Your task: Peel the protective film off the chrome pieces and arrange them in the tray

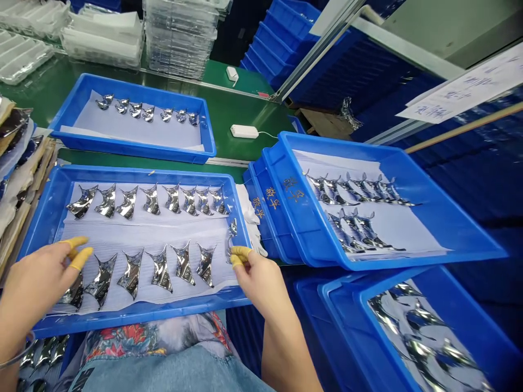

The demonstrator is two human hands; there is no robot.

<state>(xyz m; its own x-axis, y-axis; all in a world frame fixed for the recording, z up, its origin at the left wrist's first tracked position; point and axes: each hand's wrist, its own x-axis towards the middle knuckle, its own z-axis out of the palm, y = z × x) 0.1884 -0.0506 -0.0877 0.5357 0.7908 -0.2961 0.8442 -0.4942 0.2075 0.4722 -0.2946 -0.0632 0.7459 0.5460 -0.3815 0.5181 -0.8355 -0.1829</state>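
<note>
A blue tray (134, 316) lined with white paper lies in front of me, holding two rows of shiny chrome-like curved metal pieces (132, 272). At its right end, my right hand (259, 275) pinches a narrow-looking chrome piece (229, 251), seen nearly edge-on beside the tray wall. My left hand (51, 269) is over the tray's left side, thumb and forefinger slightly apart, with nothing visible between them. Below it lies another chrome piece (74, 294), partly covered by the hand. Both hands wear yellow finger covers on thumb and forefinger.
Behind stands another blue tray (134, 146) with small chrome parts. To the right are stacked blue trays (351, 261) of curved pieces, and a lower tray (363, 321). White gloves (251, 223) lie between trays. Layered packing (24, 201) borders the left; clear plastic trays (180, 41) stand behind.
</note>
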